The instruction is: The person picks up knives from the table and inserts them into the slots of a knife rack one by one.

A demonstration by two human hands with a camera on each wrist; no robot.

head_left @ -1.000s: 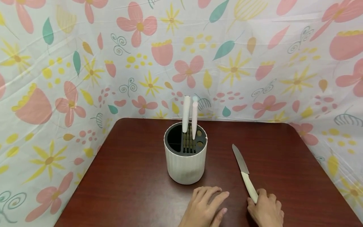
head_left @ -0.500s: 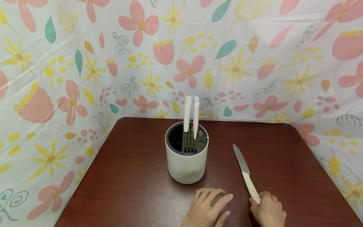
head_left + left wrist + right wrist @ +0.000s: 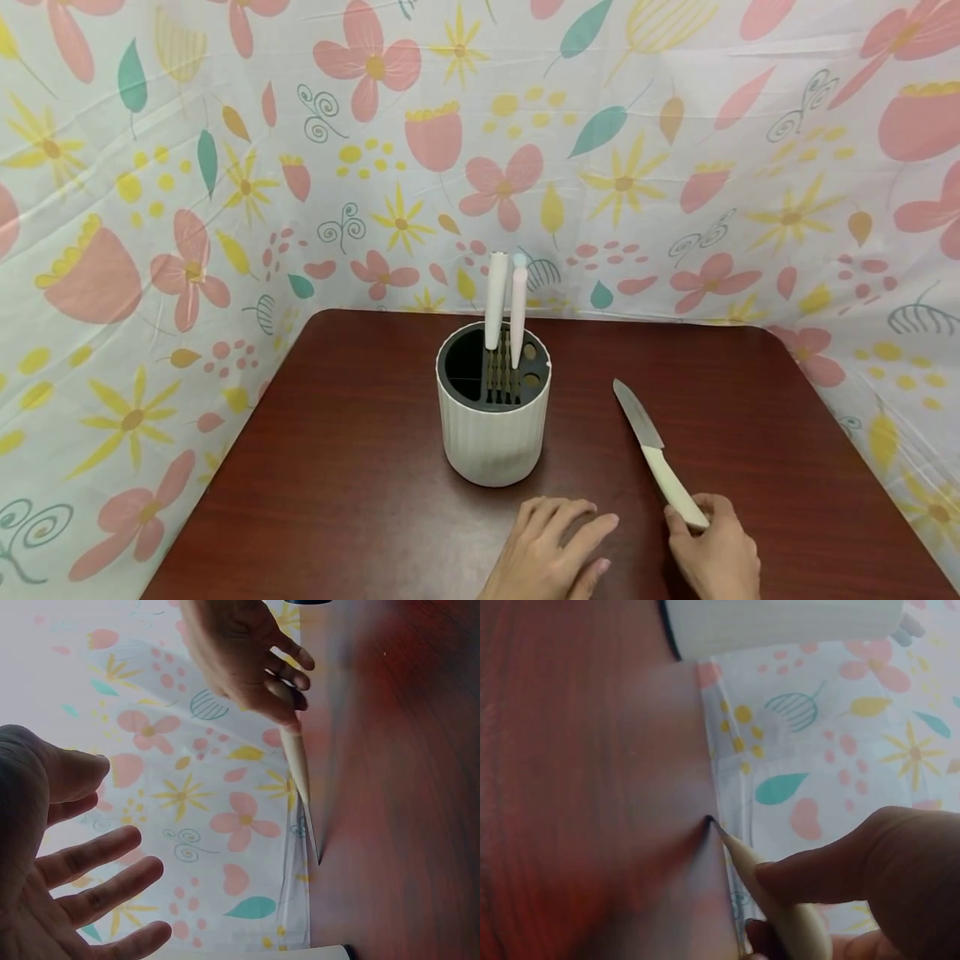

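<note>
My right hand (image 3: 716, 546) grips the cream handle of a kitchen knife (image 3: 671, 483) at the right of the head view. The handle end is tilted up off the table while the blade tip points away, low at the tabletop. In the right wrist view the thumb (image 3: 810, 874) presses along the handle. My left hand (image 3: 543, 546) is near the front middle, holding nothing, its fingers loosely spread. A white ribbed knife block (image 3: 492, 442) stands beyond it. Two knives stand in its slots, with a white handle (image 3: 496, 300) and a pale pink handle (image 3: 518, 312) showing.
The knife block's black top has narrow slots, round holes and a larger compartment (image 3: 462, 362) on its left. A dark red-brown table (image 3: 337, 467) lies under everything. A floral sheet (image 3: 675, 125) hangs right behind the table's back edge and along both sides.
My right hand has raised the knife's handle end off the table, while its tip stays low. The left hand has shifted only slightly.
</note>
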